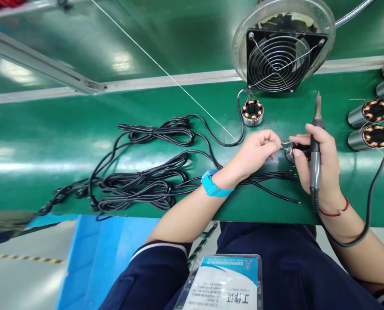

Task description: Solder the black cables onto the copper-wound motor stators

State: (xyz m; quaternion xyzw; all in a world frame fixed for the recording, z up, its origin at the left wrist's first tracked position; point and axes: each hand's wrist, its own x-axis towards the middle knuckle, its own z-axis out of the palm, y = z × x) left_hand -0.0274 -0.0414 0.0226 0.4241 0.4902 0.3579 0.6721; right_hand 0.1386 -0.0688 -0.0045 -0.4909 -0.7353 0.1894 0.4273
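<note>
Green bench mat (82, 146), near its front edge, right of centre: both hands meet over one small metal stator with copper windings (290, 151).

Left hand (255, 153): fingertips pinched closed on a fine lead or wire end right at the stator; the piece itself is too small to identify. Blue wrist strap (213, 185) on that wrist.

Right hand (317, 165): fingers clenched around the stator, and the same hand grips a grey soldering iron (315, 146), held upright with the tip pointing away toward the back edge. Its black cord (369, 202) loops off the front edge and back up on the right.

Around: coiled black cables (147, 172) spread over the left half of the mat, stripped ends lying just under the hands. A second wound stator (252, 113) stands behind, in front of the black grille fan (280, 58). More cylindrical wound stators (368, 125) lie at the right edge. Thin white line (166, 71) runs diagonally to the left hand.

Risks, judged:
- Iron shares a hand with the workpiece; a slip could bring the hot tip against the fingers or scorch the windings.
- Cord drag at the front edge may tug the iron off line.
- Loose cable ends near the hands could snag.
</note>
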